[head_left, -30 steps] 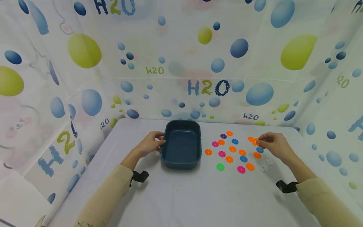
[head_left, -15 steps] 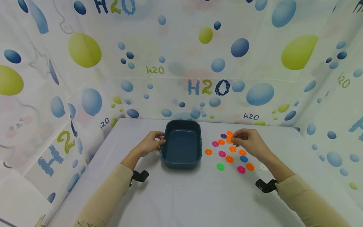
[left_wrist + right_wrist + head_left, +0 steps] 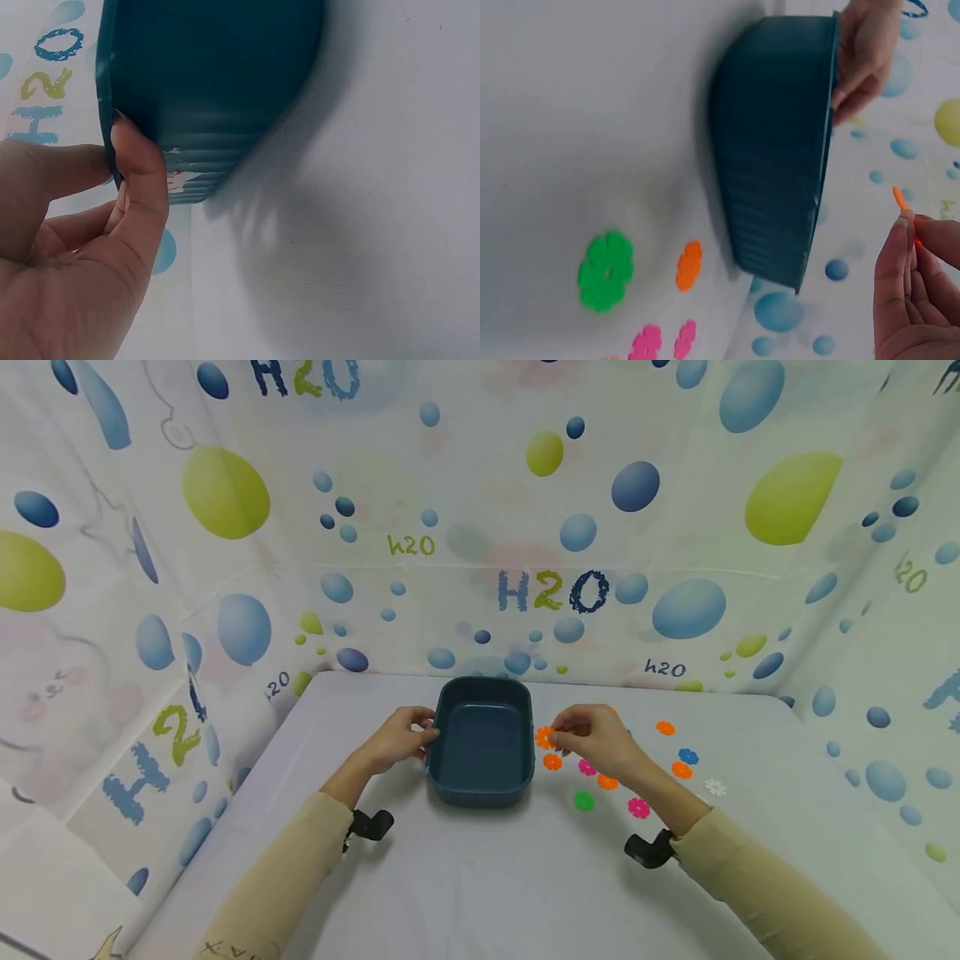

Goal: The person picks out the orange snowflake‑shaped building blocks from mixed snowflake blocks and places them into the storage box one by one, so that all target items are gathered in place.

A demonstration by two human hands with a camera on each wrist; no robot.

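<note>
A dark teal plastic bin [image 3: 480, 752] stands on the white tablecloth, its inside bare. My left hand [image 3: 397, 743] pinches the bin's left rim; in the left wrist view the thumb [image 3: 139, 169] lies over the rim, with fingers on its other side. Just beyond the bin's right edge, my right hand [image 3: 600, 743] holds an orange flower-shaped disc [image 3: 543, 737] between thumb and fingertips. The right wrist view shows this orange disc [image 3: 900, 199] edge-on, raised to about rim height.
Several flower-shaped discs lie right of the bin, among them a green disc [image 3: 584, 802], a pink disc [image 3: 638, 808], a blue disc [image 3: 688, 757] and a white disc [image 3: 715, 787]. My right hand and forearm cover some others. A patterned curtain [image 3: 465, 485] hangs behind the table.
My right hand has carried the orange disc leftward over the scattered discs, from their far right side to near the bin's right edge. The left hand and bin have stayed put.
</note>
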